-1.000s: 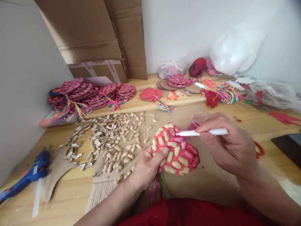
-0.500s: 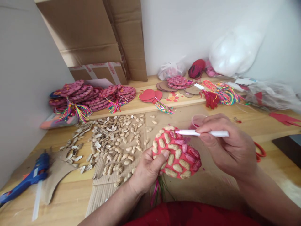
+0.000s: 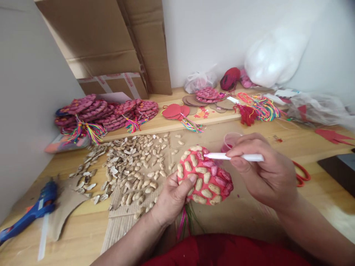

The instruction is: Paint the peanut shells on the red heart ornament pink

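A round red disc [image 3: 196, 167] covered with peanut shells is pinched at its left edge by my left hand [image 3: 175, 190], thumb on top. Shells along its right side are coloured pink; the others are plain tan. Between the thumb and fingers of my right hand [image 3: 262, 170] is a white marker-like pen [image 3: 235, 157], its tip at a shell near the disc's upper right. Pink and green strands [image 3: 186, 218] hang below the disc. Partly behind my right hand stands a clear cup [image 3: 231, 139] with pink liquid.
Loose peanut shells [image 3: 135, 166] spread over cardboard at left, near a blue glue gun [image 3: 41, 205]. Finished-looking pink discs [image 3: 94, 111] with tassels are piled on a back ledge. Red-handled scissors [image 3: 303, 173] lie right, partly behind my hand.
The view has shifted slightly, so the disc and both hands appear a little further left. The pen tip stays at the disc's upper right, now a little closer to the plain shells.
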Demonstrator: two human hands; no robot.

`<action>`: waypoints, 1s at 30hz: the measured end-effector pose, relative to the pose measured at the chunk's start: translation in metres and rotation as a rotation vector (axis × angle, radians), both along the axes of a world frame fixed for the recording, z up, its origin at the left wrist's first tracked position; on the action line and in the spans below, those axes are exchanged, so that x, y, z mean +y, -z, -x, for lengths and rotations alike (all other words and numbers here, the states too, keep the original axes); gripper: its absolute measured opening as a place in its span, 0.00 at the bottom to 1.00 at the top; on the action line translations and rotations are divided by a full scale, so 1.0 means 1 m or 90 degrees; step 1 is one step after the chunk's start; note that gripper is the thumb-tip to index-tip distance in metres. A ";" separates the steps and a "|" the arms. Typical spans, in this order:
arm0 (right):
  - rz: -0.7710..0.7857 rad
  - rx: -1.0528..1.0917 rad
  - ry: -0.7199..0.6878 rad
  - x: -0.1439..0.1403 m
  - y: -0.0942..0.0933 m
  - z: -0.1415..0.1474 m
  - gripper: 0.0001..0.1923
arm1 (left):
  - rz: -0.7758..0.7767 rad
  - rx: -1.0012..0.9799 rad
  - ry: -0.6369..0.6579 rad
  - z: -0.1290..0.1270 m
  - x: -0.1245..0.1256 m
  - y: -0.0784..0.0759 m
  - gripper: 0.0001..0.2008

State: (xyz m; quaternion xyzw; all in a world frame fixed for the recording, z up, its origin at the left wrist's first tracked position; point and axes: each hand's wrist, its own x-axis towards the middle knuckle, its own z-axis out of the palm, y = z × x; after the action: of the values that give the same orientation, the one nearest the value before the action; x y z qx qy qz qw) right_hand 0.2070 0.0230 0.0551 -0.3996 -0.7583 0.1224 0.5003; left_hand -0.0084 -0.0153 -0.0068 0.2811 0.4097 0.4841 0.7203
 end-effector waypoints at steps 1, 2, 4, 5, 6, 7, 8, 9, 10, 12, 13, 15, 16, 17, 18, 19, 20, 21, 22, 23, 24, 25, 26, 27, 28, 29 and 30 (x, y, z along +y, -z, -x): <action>0.003 -0.004 -0.006 0.000 0.000 0.000 0.09 | 0.002 0.001 -0.003 0.000 0.000 0.000 0.14; 0.006 -0.007 -0.011 0.000 -0.001 0.000 0.09 | 0.004 0.002 -0.006 0.000 0.001 0.000 0.14; 0.008 -0.006 -0.012 0.000 -0.002 0.000 0.09 | 0.004 0.004 -0.015 0.000 0.001 0.000 0.15; 0.005 -0.003 -0.008 0.000 -0.002 0.000 0.09 | 0.002 0.004 -0.016 0.000 0.001 0.000 0.16; 0.000 0.002 -0.003 0.000 -0.003 -0.001 0.09 | 0.000 0.001 -0.013 0.001 0.000 0.000 0.16; -0.008 0.006 0.002 0.000 -0.003 -0.001 0.10 | -0.002 -0.002 -0.005 0.001 0.000 0.000 0.15; -0.014 0.008 0.004 0.000 -0.003 -0.001 0.10 | -0.004 -0.005 0.002 0.001 0.000 0.000 0.15; -0.018 0.009 0.005 0.000 -0.003 -0.002 0.11 | -0.005 -0.008 0.008 0.000 0.000 0.000 0.14; -0.016 0.007 0.003 0.000 -0.002 -0.002 0.11 | -0.007 -0.011 0.009 0.000 0.000 0.000 0.13; -0.008 -0.002 0.001 0.000 -0.002 -0.002 0.11 | -0.009 -0.017 0.001 0.000 0.000 0.000 0.13; -0.004 -0.006 0.001 0.000 -0.002 -0.001 0.11 | -0.009 -0.022 -0.004 -0.001 0.000 0.000 0.13; 0.000 -0.004 0.002 -0.001 -0.002 -0.001 0.10 | -0.008 -0.033 -0.005 -0.001 0.001 0.001 0.14; 0.000 0.000 0.000 -0.001 -0.002 -0.001 0.10 | -0.007 -0.037 -0.006 -0.001 0.001 0.001 0.14; -0.002 0.006 -0.002 -0.001 -0.002 0.000 0.10 | -0.008 -0.040 -0.005 -0.001 0.002 0.001 0.14; -0.004 0.010 -0.005 -0.001 -0.002 0.000 0.10 | -0.008 -0.040 -0.005 0.000 0.002 0.001 0.13; -0.007 0.013 -0.008 0.000 -0.002 0.000 0.10 | -0.007 -0.037 -0.005 0.000 0.002 0.001 0.14; -0.012 0.013 -0.011 0.000 -0.003 0.000 0.10 | -0.006 -0.033 -0.004 0.000 0.002 0.001 0.14; -0.016 0.012 -0.011 0.000 -0.003 0.000 0.11 | -0.005 -0.028 0.000 0.000 0.002 0.001 0.14; -0.019 0.013 -0.011 0.000 -0.003 0.000 0.11 | -0.005 -0.022 0.006 0.000 0.002 0.001 0.14; -0.019 0.017 -0.011 0.001 -0.002 0.000 0.11 | -0.007 -0.018 0.012 0.000 0.001 0.001 0.14; -0.021 0.021 -0.011 0.001 -0.002 0.001 0.11 | -0.010 -0.017 0.015 0.000 0.001 0.001 0.15; -0.025 0.023 -0.009 0.001 -0.002 0.001 0.12 | -0.011 -0.017 0.018 0.000 0.000 0.001 0.15; -0.032 0.020 -0.006 0.001 -0.003 0.001 0.12 | -0.010 -0.017 0.018 0.000 0.000 0.001 0.15; -0.044 0.012 -0.001 0.000 -0.003 0.002 0.12 | -0.006 -0.015 0.016 0.000 -0.001 0.001 0.15; -0.059 0.001 0.006 0.000 -0.004 0.002 0.12 | 0.000 -0.010 0.015 0.000 -0.001 0.001 0.16; -0.074 -0.010 0.012 0.000 -0.004 0.003 0.12 | 0.006 -0.002 0.013 -0.001 -0.002 0.002 0.16; -0.085 -0.015 0.018 -0.001 -0.005 0.003 0.13 | 0.011 0.005 0.011 -0.001 -0.002 0.002 0.16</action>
State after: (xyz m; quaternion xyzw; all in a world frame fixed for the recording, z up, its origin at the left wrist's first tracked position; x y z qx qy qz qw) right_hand 0.2035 0.0221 0.0598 -0.3776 -0.7650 0.0597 0.5183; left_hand -0.0076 -0.0172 -0.0091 0.2800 0.4142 0.4734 0.7252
